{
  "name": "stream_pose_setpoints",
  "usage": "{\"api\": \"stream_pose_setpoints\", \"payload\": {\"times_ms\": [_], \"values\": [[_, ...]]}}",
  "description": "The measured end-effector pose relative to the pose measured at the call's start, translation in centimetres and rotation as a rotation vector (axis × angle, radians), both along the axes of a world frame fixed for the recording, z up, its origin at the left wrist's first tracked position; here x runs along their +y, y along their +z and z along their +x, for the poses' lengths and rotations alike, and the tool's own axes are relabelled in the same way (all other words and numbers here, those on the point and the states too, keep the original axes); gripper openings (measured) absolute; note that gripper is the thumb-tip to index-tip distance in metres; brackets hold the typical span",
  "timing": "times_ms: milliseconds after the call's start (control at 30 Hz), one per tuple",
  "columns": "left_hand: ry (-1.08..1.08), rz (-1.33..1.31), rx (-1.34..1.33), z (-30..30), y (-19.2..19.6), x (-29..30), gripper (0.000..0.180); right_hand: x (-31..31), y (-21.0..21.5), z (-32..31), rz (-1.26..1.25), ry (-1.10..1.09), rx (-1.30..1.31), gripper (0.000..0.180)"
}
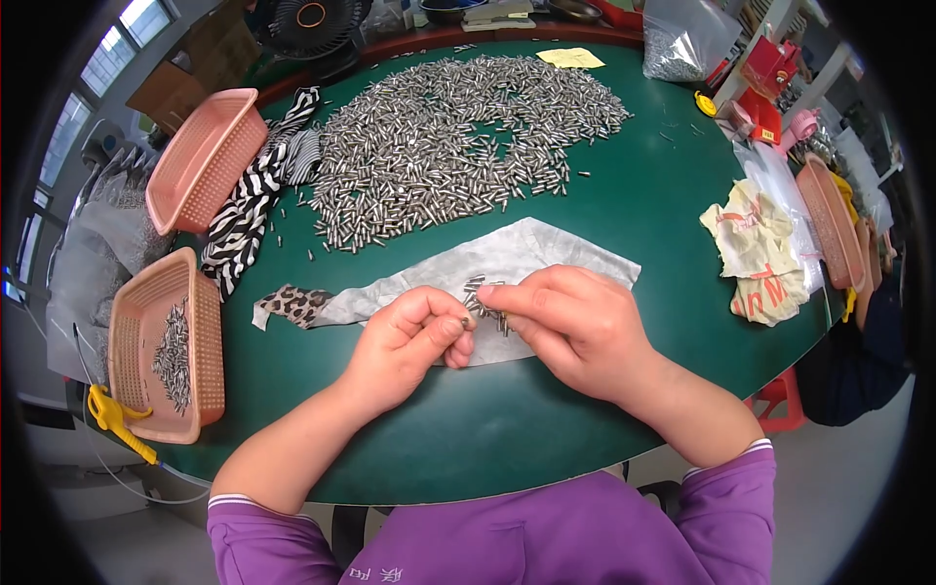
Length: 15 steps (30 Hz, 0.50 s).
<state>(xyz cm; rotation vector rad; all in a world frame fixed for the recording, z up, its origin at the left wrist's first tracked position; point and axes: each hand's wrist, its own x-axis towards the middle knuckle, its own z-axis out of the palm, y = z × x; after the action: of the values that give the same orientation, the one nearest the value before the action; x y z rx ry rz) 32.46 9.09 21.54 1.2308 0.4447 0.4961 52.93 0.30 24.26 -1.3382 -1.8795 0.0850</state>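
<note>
My left hand (pixel 405 341) is closed in a pinch, with a small metal cylinder (pixel 466 323) between thumb and forefinger. Just right of it, my right hand (pixel 590 327) has its fingers curled round a few small silvery metal cylinders (pixel 502 323). Some of these pieces show beyond the fingertips; whether those rest on the cloth or in the fingers is hard to tell. Both hands are above a grey-white cloth (pixel 526 244) spread on the green table (pixel 409 444). Beyond the cloth lies a broad heap of similar metal cylinders (pixel 419 146).
On the left stand a pink basket (pixel 210 156) and another pink basket (pixel 122 331) holding metal cylinders, by a zebra-striped cloth (pixel 239 219). A yellow air gun (pixel 115 417) hangs at the near-left edge. Crumpled cream cloths (pixel 756 249) lie right; a black fan (pixel 310 29) stands behind.
</note>
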Motion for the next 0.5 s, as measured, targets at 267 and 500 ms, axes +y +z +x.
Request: {"api": "stream_pose_setpoints", "payload": {"times_ms": [267, 500], "values": [[0.041, -0.043, -0.034, -0.09, -0.19, 0.10, 0.012, -0.01, 0.20, -0.16, -0.023, 0.047, 0.070, 0.032], [0.067, -0.078, -0.029, 0.04, -0.08, 0.08, 0.014, -0.04, 0.35, -0.22, -0.050, 0.131, 0.089, 0.030]]}}
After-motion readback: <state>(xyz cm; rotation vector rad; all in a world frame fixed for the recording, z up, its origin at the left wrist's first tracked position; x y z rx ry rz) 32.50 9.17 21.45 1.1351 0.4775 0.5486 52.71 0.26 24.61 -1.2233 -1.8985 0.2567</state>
